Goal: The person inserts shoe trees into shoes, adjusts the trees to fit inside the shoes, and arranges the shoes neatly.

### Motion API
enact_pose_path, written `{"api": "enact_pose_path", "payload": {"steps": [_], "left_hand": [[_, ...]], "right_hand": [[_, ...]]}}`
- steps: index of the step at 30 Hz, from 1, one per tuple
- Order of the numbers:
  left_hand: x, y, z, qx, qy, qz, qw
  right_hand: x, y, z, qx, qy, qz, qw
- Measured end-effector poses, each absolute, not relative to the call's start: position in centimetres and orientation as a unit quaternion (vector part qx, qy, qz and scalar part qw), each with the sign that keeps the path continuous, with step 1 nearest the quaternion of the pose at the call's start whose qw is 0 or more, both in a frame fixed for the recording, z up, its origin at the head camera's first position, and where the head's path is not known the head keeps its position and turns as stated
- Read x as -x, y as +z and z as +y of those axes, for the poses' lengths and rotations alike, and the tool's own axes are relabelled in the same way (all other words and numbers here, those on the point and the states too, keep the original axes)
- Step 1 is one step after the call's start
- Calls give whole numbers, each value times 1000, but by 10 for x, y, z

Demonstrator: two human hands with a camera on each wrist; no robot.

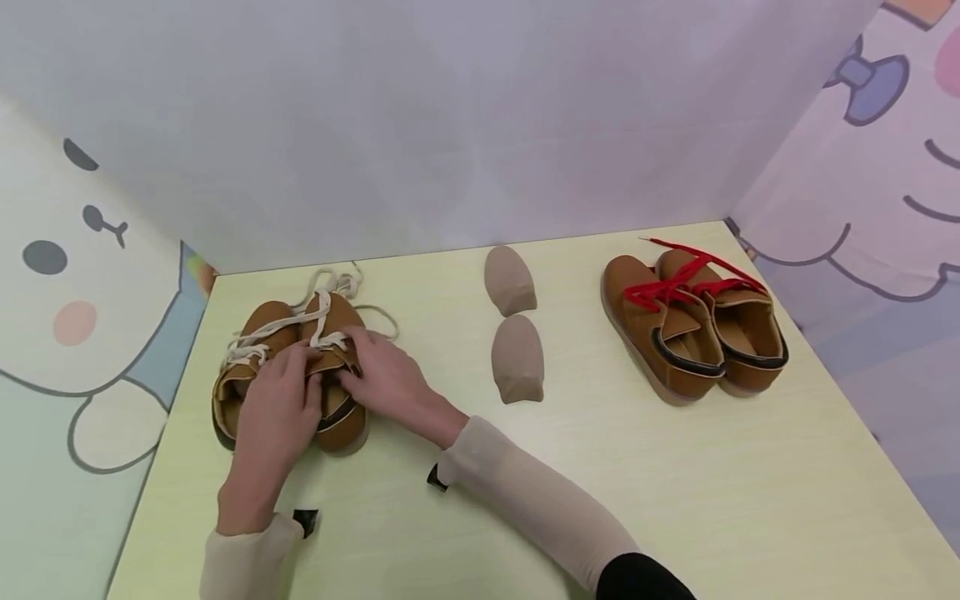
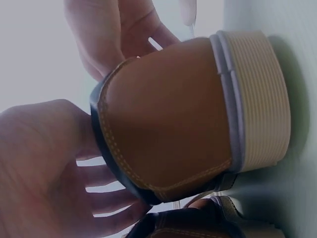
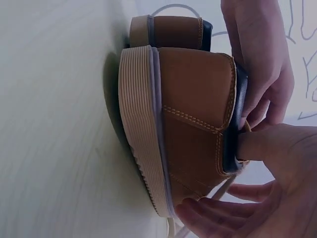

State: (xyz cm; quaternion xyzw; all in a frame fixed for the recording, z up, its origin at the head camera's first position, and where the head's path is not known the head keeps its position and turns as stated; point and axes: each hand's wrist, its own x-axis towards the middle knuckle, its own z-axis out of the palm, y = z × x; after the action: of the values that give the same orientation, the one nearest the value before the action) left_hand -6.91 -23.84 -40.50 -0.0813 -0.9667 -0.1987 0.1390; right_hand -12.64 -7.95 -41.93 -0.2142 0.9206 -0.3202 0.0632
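Both hands are at a brown lace-up shoe with white laces, the right one of a pair on the left of the table. My left hand holds the left side of its opening, thumb at the inner edge and fingers toward the neighbouring shoe. With the thumb inside the dark collar and the fingers along the outer side, my right hand grips the right side. The other white-laced shoe stands close on the left, partly hidden by my left hand. The left fingertips are hidden in the left wrist view.
Two beige rounded pads lie one behind the other mid-table. On the right stands a second pair of brown shoes with red laces, one lace end trailing toward the back. A pale wall closes off the table's rear edge.
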Motion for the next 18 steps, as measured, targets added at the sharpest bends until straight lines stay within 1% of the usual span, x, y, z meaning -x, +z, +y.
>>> {"api": "enact_pose_path", "payload": {"steps": [5, 11, 18], "left_hand": [[68, -407, -232, 94, -197, -961, 170], [63, -410, -224, 85, -194, -957, 198], [55, -417, -213, 74, -195, -956, 207]], "right_hand": [[120, -417, -67, 215, -323, 920, 56], [114, -416, -47, 213, -340, 915, 47], [110, -414, -21, 196, -311, 930, 26]]}}
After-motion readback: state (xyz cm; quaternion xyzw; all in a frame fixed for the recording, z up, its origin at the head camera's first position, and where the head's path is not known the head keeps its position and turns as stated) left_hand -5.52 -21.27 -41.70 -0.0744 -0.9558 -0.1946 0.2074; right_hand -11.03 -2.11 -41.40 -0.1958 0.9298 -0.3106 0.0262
